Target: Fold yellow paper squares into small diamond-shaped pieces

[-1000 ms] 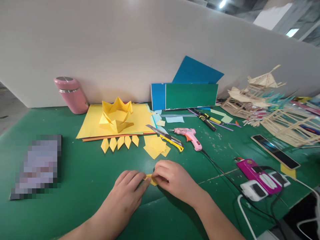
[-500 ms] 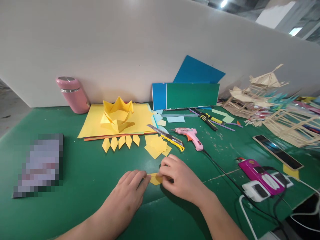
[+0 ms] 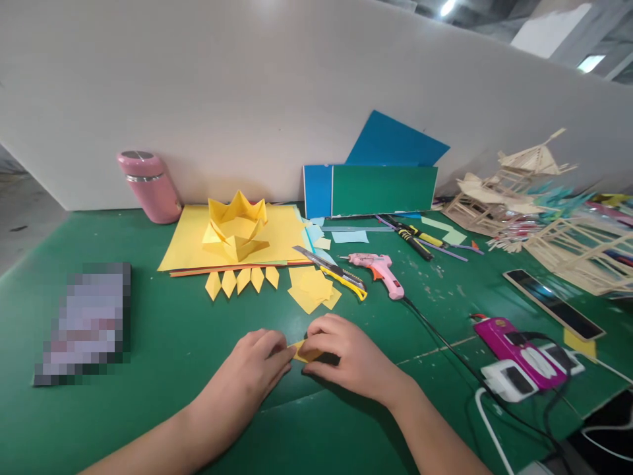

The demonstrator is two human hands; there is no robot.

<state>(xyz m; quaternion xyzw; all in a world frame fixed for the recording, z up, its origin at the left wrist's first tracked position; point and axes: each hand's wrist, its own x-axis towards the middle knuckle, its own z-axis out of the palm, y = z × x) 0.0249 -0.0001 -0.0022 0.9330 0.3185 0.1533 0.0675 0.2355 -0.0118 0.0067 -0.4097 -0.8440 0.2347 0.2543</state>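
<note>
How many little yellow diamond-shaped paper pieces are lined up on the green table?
5, in one row left to right: first, second, third, fourth, fifth, just before the yellow sheet. None looks hidden.

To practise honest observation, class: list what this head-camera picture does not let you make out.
Yellow paper piece, head view: mostly covered by the left hand and right hand; its folds are unreadable.
Flat object on the left, head view: pixelated blur hides what it is.
Wooden stick models, head view: cut off by the right edge.
White cable, head view: leaves past the bottom edge.
</note>
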